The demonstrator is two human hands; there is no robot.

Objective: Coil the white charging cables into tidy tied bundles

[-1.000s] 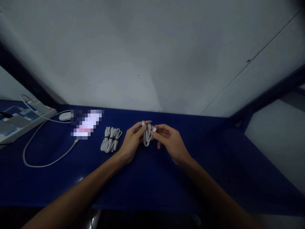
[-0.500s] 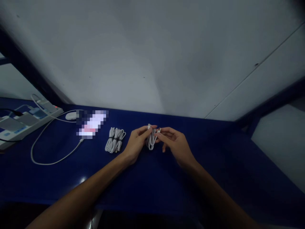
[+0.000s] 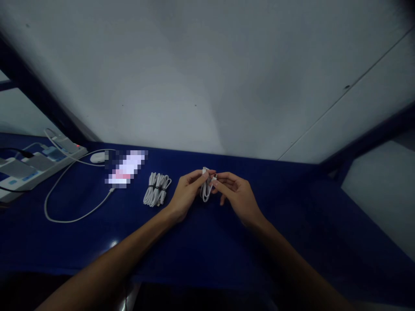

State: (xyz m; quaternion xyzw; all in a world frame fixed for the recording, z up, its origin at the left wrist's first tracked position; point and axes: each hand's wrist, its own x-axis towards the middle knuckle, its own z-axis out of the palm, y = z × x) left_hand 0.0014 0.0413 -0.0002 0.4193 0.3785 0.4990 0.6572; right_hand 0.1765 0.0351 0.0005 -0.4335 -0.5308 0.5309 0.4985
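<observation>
A small coiled white cable (image 3: pixel 205 190) hangs between both hands above the blue table (image 3: pixel 201 242). My left hand (image 3: pixel 186 194) pinches the top of the coil with thumb and fingers. Close against it from the right, my right hand (image 3: pixel 238 196) pinches the cable's end plug. A bundle of tied white cables (image 3: pixel 157 189) lies on the table just left of my left hand.
A pixelated white object (image 3: pixel 126 168) lies further left, with a white cord (image 3: pixel 74 207) looping from it toward a power strip (image 3: pixel 35 162) at the far left. A white mouse-like object (image 3: pixel 97 157) sits by the wall. A grey wall rises behind the table.
My hands have drawn closer together around the coiled cable. The view has shifted slightly, so everything sits a little further right.
</observation>
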